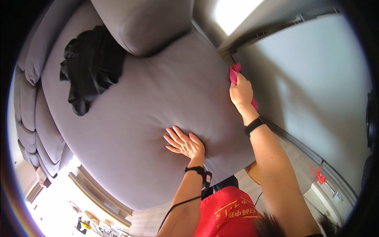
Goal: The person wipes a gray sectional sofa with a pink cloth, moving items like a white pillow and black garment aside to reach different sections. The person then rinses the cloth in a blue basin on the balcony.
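A wide grey sofa seat (127,142) fills the middle of the view. My left hand (185,143) presses flat on its upholstery with the fingers spread, holding nothing; a black band with a small device is on that wrist. At the right side of the seat, my right hand (241,90) grips a bright pink cloth (234,75), part of which shows beyond the hand near the wrist. A crumpled black garment or cloth (94,65) lies on the seat at the upper left, beside a grey armrest or cushion (160,26).
Grey sofa backrests (44,124) run along the left. A pale, smooth panel (311,74) stands close along the sofa's right side. A dark cord runs by my left forearm. A yellowish object (254,173) is on the floor near the seat's lower right edge.
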`<action>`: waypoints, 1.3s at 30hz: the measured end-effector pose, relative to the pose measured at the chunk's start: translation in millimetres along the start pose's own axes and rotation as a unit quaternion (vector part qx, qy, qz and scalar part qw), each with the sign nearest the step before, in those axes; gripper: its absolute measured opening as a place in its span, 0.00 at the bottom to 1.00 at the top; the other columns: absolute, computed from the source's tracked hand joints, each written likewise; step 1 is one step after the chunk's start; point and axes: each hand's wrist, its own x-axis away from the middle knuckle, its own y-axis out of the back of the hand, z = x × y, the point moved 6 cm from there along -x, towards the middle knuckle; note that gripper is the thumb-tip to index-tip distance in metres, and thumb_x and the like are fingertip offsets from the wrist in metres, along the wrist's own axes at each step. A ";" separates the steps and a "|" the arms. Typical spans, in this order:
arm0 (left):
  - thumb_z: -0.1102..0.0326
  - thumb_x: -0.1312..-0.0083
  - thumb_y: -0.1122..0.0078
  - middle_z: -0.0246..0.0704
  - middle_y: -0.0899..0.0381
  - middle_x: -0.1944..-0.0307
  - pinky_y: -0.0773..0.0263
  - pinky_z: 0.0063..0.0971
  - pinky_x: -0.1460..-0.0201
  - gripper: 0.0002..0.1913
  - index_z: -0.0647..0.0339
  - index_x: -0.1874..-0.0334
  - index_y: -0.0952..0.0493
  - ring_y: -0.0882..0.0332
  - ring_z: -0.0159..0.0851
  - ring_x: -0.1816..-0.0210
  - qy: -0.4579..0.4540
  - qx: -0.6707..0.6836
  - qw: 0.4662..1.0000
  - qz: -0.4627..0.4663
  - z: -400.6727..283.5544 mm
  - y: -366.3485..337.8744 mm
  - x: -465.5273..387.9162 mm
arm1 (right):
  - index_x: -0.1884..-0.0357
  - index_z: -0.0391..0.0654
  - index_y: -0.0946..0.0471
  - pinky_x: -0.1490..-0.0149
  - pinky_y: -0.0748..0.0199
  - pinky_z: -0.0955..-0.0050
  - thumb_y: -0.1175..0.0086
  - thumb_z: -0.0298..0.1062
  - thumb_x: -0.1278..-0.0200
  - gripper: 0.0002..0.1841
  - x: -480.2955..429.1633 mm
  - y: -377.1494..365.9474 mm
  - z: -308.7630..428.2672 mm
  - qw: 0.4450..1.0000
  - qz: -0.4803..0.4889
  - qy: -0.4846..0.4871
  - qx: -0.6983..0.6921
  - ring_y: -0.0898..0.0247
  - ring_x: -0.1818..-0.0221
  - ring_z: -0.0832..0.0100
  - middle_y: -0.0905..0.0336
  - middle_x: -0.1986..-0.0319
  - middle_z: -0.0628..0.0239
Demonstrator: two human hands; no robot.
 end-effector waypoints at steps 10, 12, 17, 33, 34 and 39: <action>0.62 0.33 0.51 0.33 0.37 0.32 0.57 0.58 0.30 0.20 0.51 0.38 0.30 0.44 0.47 0.29 0.037 0.073 0.995 -0.059 52.5 94.7 -168.6 | 0.72 0.52 0.17 0.53 0.36 0.67 0.47 0.34 0.47 0.07 -53.1 -72.5 262.6 0.881 0.102 0.456 0.073 0.33 0.50 0.70 0.18 0.65 0.75; 0.60 0.29 0.57 0.30 0.39 0.31 0.61 0.59 0.29 0.21 0.50 0.35 0.33 0.47 0.45 0.27 0.113 0.060 0.988 -0.081 65.3 67.8 -195.6 | 0.74 0.53 0.18 0.50 0.39 0.69 0.47 0.35 0.47 0.07 -55.2 -96.7 270.9 0.881 0.144 0.434 0.121 0.34 0.49 0.72 0.18 0.68 0.76; 0.54 0.28 0.64 0.28 0.42 0.29 0.65 0.60 0.28 0.25 0.51 0.31 0.39 0.52 0.43 0.26 0.093 -0.041 0.978 -0.184 71.9 33.5 -192.6 | 0.72 0.52 0.18 0.51 0.39 0.67 0.46 0.41 0.45 0.08 -78.8 -104.0 227.5 0.886 0.117 0.444 0.068 0.33 0.51 0.72 0.19 0.69 0.76; 0.54 0.28 0.68 0.32 0.44 0.28 0.68 0.56 0.26 0.26 0.54 0.30 0.40 0.54 0.43 0.25 0.091 -0.053 0.982 -0.157 72.8 31.0 -191.0 | 0.58 0.39 0.19 0.48 0.27 0.58 0.59 0.49 0.40 0.24 -198.2 -119.2 77.1 0.955 0.270 -0.071 -0.102 0.25 0.51 0.50 0.18 0.57 0.53; 0.54 0.28 0.68 0.32 0.44 0.28 0.68 0.56 0.26 0.26 0.54 0.31 0.40 0.54 0.43 0.25 0.085 -0.063 0.982 -0.159 71.7 31.4 -191.6 | 0.57 0.39 0.20 0.47 0.28 0.58 0.60 0.50 0.39 0.25 -200.9 -125.4 66.8 0.954 0.275 -0.088 -0.084 0.25 0.51 0.49 0.19 0.57 0.52; 0.53 0.28 0.67 0.32 0.43 0.28 0.67 0.55 0.26 0.25 0.53 0.31 0.39 0.53 0.43 0.25 0.086 -0.066 0.980 -0.168 68.4 34.0 -193.9 | 0.54 0.34 0.22 0.46 0.32 0.52 0.67 0.54 0.32 0.31 -148.8 -84.6 21.1 0.958 0.251 -0.084 -0.107 0.28 0.48 0.42 0.24 0.55 0.37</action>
